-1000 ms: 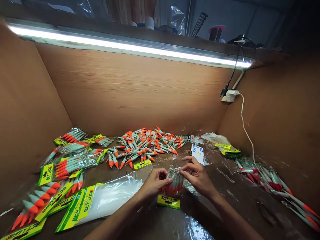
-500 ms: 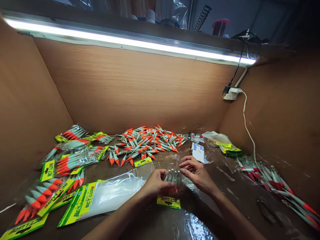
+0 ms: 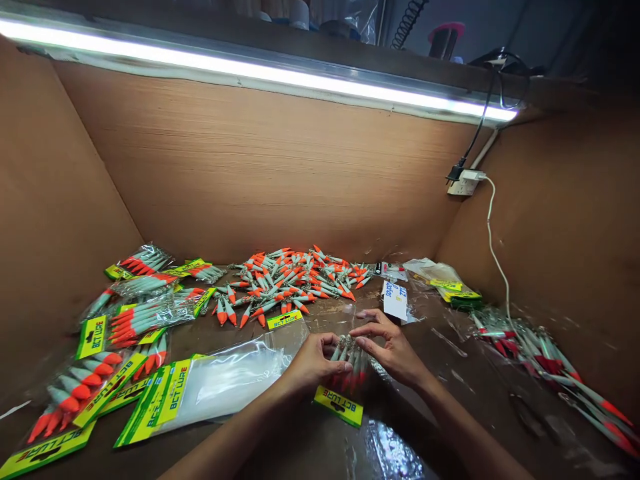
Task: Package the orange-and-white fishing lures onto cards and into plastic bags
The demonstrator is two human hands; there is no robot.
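A clear bag of fishing lures [image 3: 355, 363], with grey bodies and orange tips, is held over the table in front of me. Its yellow BCT LURE header [image 3: 339, 405] points toward me. My left hand [image 3: 320, 358] is closed around the bag's left side, thumb across the front. At the far end, by the lures' metal rings, my right hand [image 3: 387, 343] has thumb and forefinger drawn close together at the bag; the exact grip point is small and partly hidden. Flat BCT LURE bags [image 3: 225, 387] lie left of my hands.
Loose lures [image 3: 285, 283] are heaped by the back panel. Filled packs [image 3: 150, 320] are piled at left. At right lie more lures [image 3: 555, 373], dark pliers [image 3: 530, 417] and a white cord [image 3: 493, 240]. A white card [image 3: 395, 301] sits beyond my right hand.
My right fingers have moved left and closed in on the lures' ring ends. The bag has tilted slightly, its header turning a little. The view has shifted slightly.
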